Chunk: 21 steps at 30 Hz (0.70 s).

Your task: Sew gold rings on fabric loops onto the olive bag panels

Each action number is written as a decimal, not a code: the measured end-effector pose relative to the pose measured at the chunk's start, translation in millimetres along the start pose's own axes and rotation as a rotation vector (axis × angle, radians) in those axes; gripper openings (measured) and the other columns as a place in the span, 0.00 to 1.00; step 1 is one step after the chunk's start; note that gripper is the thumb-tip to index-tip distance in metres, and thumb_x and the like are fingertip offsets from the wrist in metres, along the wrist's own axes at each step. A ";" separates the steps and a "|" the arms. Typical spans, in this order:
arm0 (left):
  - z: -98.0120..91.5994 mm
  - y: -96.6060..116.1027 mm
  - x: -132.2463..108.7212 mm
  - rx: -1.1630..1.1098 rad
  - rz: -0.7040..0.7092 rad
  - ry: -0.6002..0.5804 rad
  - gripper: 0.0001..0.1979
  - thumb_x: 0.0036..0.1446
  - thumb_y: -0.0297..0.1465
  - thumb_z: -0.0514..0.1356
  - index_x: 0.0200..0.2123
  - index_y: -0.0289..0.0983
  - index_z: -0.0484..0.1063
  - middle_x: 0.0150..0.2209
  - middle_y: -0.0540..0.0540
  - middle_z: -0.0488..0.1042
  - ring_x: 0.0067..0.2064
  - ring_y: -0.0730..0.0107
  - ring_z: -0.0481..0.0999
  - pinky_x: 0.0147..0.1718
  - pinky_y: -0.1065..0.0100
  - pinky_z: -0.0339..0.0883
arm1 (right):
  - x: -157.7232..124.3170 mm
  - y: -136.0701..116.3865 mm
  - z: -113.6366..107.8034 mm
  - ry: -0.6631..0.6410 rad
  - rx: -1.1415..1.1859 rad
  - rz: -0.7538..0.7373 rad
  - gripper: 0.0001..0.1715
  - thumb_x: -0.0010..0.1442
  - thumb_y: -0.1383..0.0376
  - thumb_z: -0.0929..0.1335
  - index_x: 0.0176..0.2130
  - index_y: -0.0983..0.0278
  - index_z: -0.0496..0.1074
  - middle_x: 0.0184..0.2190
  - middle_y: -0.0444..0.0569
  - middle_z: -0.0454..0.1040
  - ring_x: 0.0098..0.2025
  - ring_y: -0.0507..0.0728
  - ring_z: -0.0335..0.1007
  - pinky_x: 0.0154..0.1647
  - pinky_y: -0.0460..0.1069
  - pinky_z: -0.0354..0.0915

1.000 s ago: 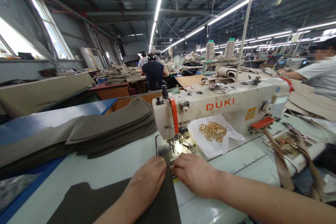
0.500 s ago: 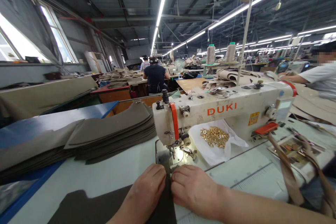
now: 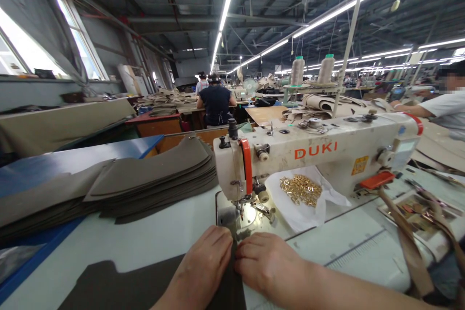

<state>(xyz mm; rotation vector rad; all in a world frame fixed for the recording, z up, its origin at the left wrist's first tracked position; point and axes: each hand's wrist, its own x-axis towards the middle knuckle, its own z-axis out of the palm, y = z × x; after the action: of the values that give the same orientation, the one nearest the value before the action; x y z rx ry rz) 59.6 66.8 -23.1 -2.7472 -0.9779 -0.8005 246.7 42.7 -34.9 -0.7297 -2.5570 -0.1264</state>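
A dark grey-brown sheet piece (image 3: pixel 127 283) lies flat on the pale sewing table, its narrow end just in front of the needle area of a white sewing machine (image 3: pixel 279 155). My left hand (image 3: pixel 203 264) is closed on this end, fingers bunched at the edge. Right beside it, my right hand (image 3: pixel 267 261) has its fingers curled against the piece's right edge, the tips hidden. Both hands sit close together, a little short of the lit metal needle plate (image 3: pixel 249 215) and the presser foot.
To the left lies a stack of similar dark pieces (image 3: pixel 156 179). Gold-coloured metal rings (image 3: pixel 301 189) rest on a white sheet (image 3: pixel 286 210) under the machine arm. At right are a parts tray (image 3: pixel 412 223) and hanging straps (image 3: pixel 403 247). A co-worker (image 3: pixel 445 101) is at the far right.
The view has shifted slightly, so the machine appears further right. The piece's end now shows a little further back from the needle, with both hands still at it.
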 end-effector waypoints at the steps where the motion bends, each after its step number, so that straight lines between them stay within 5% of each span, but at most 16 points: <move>1: 0.6 -0.4 0.1 0.000 -0.010 -0.008 0.12 0.57 0.18 0.49 0.28 0.39 0.65 0.28 0.49 0.72 0.30 0.66 0.72 0.31 0.66 0.70 | 0.2 -0.3 -0.8 0.000 0.008 0.002 0.11 0.66 0.68 0.61 0.33 0.65 0.69 0.33 0.47 0.73 0.35 0.54 0.66 0.40 0.49 0.63; 21: 0.1 -0.4 -0.1 -0.018 -0.031 0.015 0.11 0.58 0.20 0.49 0.29 0.38 0.66 0.29 0.48 0.73 0.31 0.66 0.72 0.32 0.65 0.71 | 1.7 -1.5 -6.7 -0.004 0.041 0.017 0.12 0.66 0.68 0.61 0.34 0.66 0.71 0.33 0.48 0.74 0.37 0.54 0.66 0.43 0.48 0.63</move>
<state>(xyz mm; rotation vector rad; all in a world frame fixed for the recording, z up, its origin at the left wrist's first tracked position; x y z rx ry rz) 59.3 67.1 -23.3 -2.7438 -1.0183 -0.8371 247.5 40.8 -28.2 -0.7368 -2.5487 -0.0673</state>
